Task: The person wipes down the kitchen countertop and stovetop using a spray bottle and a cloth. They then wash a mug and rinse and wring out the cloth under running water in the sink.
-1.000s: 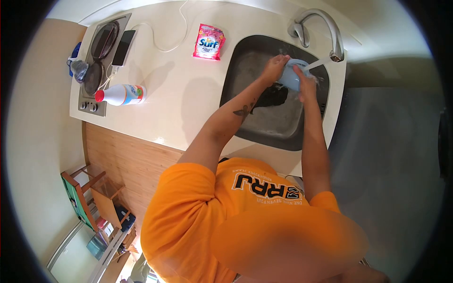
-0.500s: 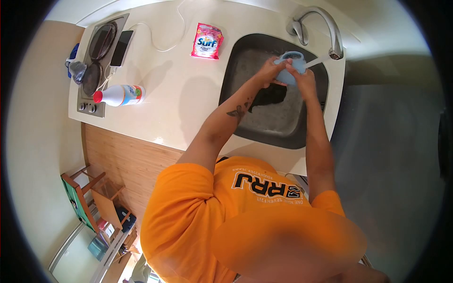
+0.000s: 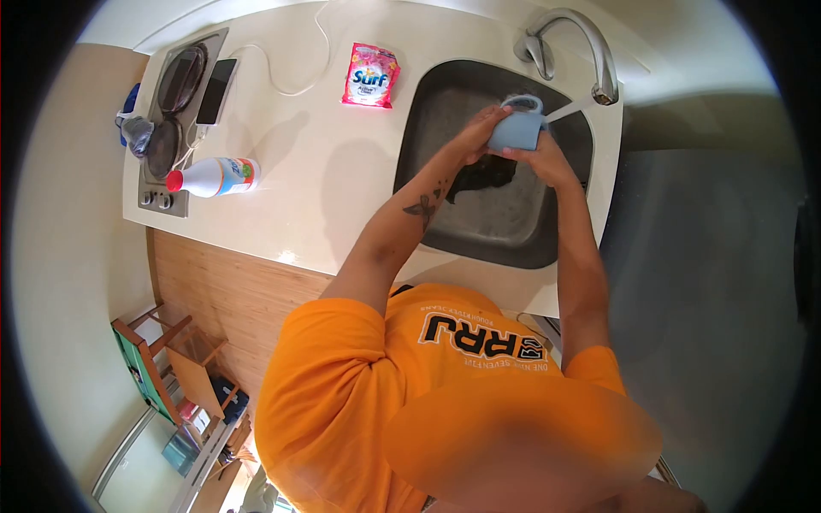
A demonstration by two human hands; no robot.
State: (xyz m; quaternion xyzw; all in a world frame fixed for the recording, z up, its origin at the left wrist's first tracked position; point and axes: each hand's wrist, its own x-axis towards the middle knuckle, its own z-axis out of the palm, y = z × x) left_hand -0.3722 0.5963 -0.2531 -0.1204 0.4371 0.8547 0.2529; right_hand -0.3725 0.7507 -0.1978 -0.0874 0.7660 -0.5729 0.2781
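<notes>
A light blue mug (image 3: 516, 132) is held between both hands over the dark sink (image 3: 513, 252), its handle toward the tap. My left hand (image 3: 479, 132) grips the mug's left side. Against its lower right side, my right hand (image 3: 543, 158) has its fingers closed round it. Water runs from the curved metal tap (image 3: 604, 85) in a slanted stream beside the mug. A dark object (image 3: 487, 173), its kind unclear, lies in the sink beneath the hands.
On the counter (image 3: 299, 188) left of the sink are a pink Surf packet (image 3: 371, 76) and a white bottle with a red cap (image 3: 214, 177). A phone (image 3: 216, 91) with a cable lies beside the hob (image 3: 162, 145).
The mug has turned in my hands, so its handle now points up and its side shows. My right hand has shifted lower on it. The view has moved slightly.
</notes>
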